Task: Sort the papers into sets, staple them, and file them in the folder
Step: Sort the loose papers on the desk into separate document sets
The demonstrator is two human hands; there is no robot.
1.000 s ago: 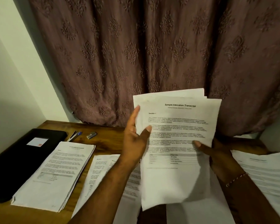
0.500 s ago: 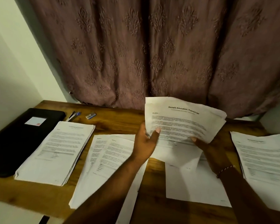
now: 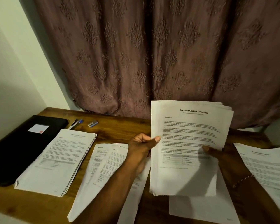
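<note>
- A wooden table (image 3: 116, 136) stands before a patterned curtain (image 3: 152, 54).
- The left hand (image 3: 141, 147) pinches the transcript set (image 3: 189, 139) by its left edge, and the right hand (image 3: 220, 157) grips its right side, above the table.
- A black folder (image 3: 23, 147) lies far left.

Both forearms (image 3: 110, 194) bare; thin beaded bracelet (image 3: 242, 181) behind the right hand (image 3: 223, 156)

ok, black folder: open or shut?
Shut. The black folder lies flat on the table, cover with its label facing up, no inside showing.
</note>
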